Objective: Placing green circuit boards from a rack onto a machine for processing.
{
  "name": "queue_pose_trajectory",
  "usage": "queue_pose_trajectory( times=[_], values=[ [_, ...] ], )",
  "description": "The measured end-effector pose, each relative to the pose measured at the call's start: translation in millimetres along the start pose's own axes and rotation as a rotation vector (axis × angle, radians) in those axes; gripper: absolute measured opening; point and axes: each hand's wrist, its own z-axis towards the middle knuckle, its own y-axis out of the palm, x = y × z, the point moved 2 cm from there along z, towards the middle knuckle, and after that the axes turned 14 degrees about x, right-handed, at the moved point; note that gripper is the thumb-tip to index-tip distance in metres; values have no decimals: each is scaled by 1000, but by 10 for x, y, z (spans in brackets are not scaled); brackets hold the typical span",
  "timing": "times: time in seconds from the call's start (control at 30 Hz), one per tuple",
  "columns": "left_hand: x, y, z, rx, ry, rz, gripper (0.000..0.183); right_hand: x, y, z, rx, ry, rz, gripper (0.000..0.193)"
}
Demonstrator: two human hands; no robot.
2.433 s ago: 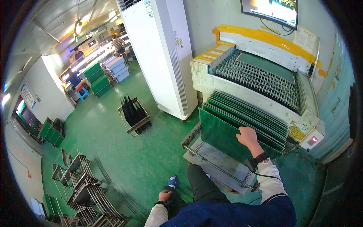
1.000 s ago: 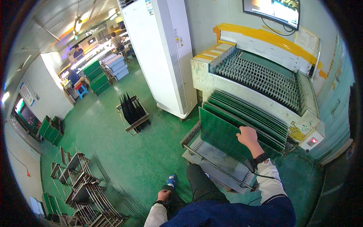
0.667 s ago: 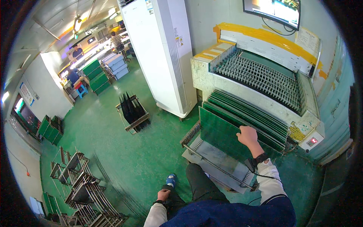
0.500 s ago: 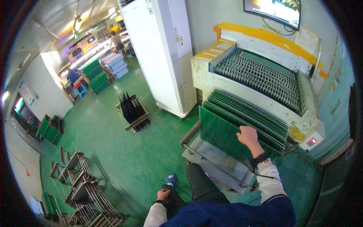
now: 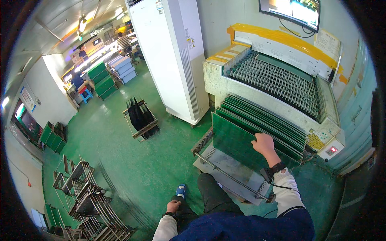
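Several large green boards point(image 5: 263, 122), flat like circuit board panels, stand on edge in a slotted metal rack point(image 5: 209, 162) in front of me. My right hand point(image 5: 264, 144) is closed over the top edge of the nearest green board point(image 5: 233, 136), which leans with the others behind it. Its fingertips are partly hidden by the hand itself. On my leg rests my left hand point(image 5: 173, 206), its fingers curled in and no object showing in it.
Behind the boards stands a machine point(image 5: 213, 74) with rows of rollers. A tall white cabinet unit point(image 5: 169, 60) is to its left. A rack of dark sheets point(image 5: 140, 118) sits on the green floor, and metal frames point(image 5: 86, 197) crowd the lower left. People work at far benches.
Both my hands and the boards look the same as before. Far off at the lit benches, people have shifted slightly.
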Motion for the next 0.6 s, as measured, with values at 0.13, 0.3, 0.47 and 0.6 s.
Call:
queue_pose_trajectory(
  times=[0.13, 0.3, 0.47, 0.6],
  values=[
    [-19, -9, 6, 4, -2, 13, 30, 11, 21, 5, 15, -18, 11, 25],
    [-111, -18, 32, 14, -13, 12, 32, -22, 38, 14, 19, -39, 15, 25],
    [-20, -9, 15, 2, 7, 51, 31, 31, 48, 8, 13, -32, 3, 26],
    [-123, -21, 38, 13, 15, 4, 31, -23, 42, 21, -10, -29, 5, 26]
  ],
)
